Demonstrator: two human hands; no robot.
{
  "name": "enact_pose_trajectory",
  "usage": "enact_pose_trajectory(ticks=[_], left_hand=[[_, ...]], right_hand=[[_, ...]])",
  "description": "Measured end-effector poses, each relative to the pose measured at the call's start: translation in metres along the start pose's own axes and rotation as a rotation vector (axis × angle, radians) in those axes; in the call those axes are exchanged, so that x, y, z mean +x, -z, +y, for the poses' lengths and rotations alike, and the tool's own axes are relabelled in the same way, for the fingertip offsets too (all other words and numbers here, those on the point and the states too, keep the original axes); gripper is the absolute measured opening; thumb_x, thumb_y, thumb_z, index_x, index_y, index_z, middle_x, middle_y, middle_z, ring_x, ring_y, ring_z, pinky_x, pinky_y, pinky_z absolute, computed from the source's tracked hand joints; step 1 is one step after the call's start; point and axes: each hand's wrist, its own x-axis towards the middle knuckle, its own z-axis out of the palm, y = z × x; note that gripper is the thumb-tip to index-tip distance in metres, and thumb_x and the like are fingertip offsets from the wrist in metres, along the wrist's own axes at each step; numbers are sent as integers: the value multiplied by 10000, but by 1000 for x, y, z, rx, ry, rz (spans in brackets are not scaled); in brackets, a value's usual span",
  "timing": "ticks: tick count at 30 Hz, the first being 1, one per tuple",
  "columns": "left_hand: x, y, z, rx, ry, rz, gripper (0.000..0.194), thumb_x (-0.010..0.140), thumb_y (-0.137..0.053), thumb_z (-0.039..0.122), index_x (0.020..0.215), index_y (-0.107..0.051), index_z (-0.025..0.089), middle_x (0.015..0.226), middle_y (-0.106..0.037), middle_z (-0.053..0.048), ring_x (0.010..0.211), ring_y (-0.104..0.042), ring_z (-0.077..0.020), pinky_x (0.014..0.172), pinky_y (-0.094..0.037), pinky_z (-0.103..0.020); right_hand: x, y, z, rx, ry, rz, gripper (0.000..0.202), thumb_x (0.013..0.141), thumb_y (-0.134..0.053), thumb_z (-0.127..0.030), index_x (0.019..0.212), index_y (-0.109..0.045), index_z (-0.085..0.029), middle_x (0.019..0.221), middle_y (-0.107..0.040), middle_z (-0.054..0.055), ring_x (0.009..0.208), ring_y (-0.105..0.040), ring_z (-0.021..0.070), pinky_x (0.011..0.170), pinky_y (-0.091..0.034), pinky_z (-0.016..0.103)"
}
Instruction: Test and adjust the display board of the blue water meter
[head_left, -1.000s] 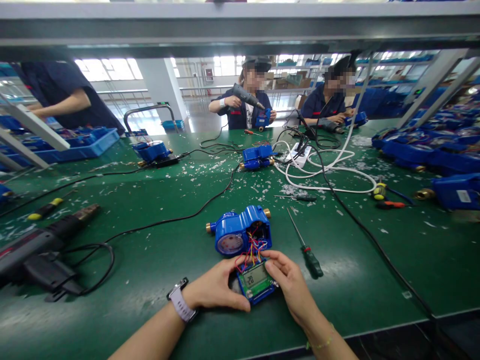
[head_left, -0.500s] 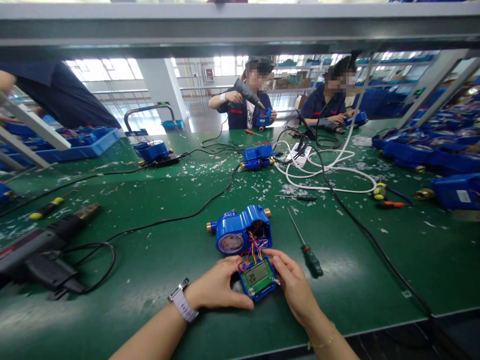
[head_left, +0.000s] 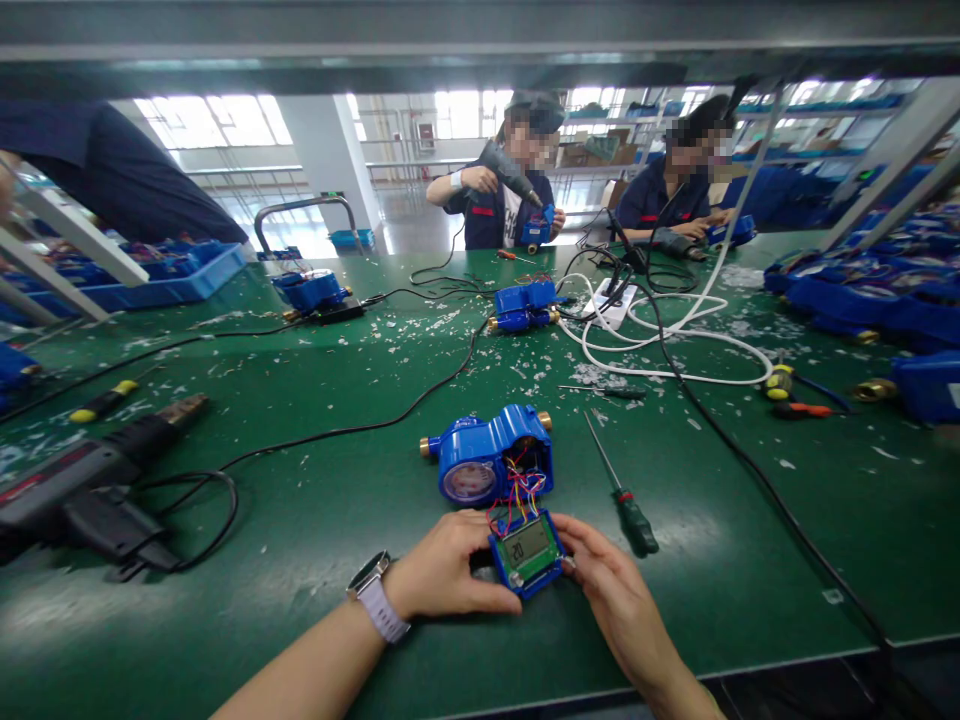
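Observation:
My left hand point(head_left: 450, 572), wearing a watch, grips the left side of a display module point(head_left: 529, 552), its thumb beside the near left corner. The module is a green circuit board with a small LCD in a blue frame, tilted on the bench. At the module's right edge, my right hand point(head_left: 615, 590) holds it with thumb and fingers close together. Thin coloured wires point(head_left: 525, 487) run from the module into the open compartment of a blue water meter point(head_left: 480, 450) with brass ends, which lies just beyond it.
A green-handled screwdriver point(head_left: 636, 520) lies to the right, a heat gun point(head_left: 90, 490) to the left. Black cables and a white cord point(head_left: 675, 375) cross the green bench point(head_left: 337, 610). Another blue meter point(head_left: 523, 305) sits farther back. Two co-workers sit opposite, one holding a heat gun point(head_left: 510, 172).
The view has shifted slightly, so the bench items appear a little farther right. My right fingers have drawn back from the module's top edge to its right side. Both hands stay on it.

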Motion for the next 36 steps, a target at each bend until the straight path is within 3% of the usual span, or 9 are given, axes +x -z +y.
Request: enact_pose_trajectory(ticks=[3, 8, 16, 22, 36], left_hand=[[0, 0, 0, -10, -14, 11, 568, 776, -642, 635, 1079, -691, 157, 1072, -731, -120, 994, -672, -242, 886, -484, -312], [0, -1, 0, -30, -37, 40, 570, 775, -659, 617, 1087, -684, 141, 1064, -733, -126, 985, -680, -235, 875, -491, -297], [-1, -2, -2, -45, -3, 71, 539, 763, -646, 647, 905, -724, 133, 896, -752, -107, 822, -690, -208, 761, -502, -274], [-1, -1, -1, -42, 16, 78, 553, 768, -623, 667, 818, -728, 127, 776, -733, -89, 700, -661, -176, 680, -487, -251], [-3, 0, -3, -109, 137, 60, 601, 736, -631, 692, 807, -722, 102, 758, -721, -80, 700, -639, -194, 670, -484, -262]], right_hand=[[0, 2, -3, -104, 25, -37, 376, 866, -715, -453, 1194, -657, -278, 1179, -653, 55, 1117, -568, 236, 999, -404, 347], [5, -4, -11, -158, 25, -33, 392, 830, -755, -456, 1164, -662, -273, 1145, -674, 68, 1088, -603, 245, 969, -460, 377], [8, -5, -13, -114, 18, -39, 428, 809, -778, -441, 1166, -670, -232, 1140, -676, 98, 1089, -607, 273, 1010, -430, 441], [8, -6, -11, -92, 16, -54, 407, 824, -771, -425, 1175, -671, -244, 1150, -672, 91, 1085, -606, 265, 1010, -425, 431], [8, -5, -12, -59, 8, -70, 384, 837, -762, -408, 1182, -679, -260, 1133, -677, 85, 1027, -623, 250, 940, -467, 395]])
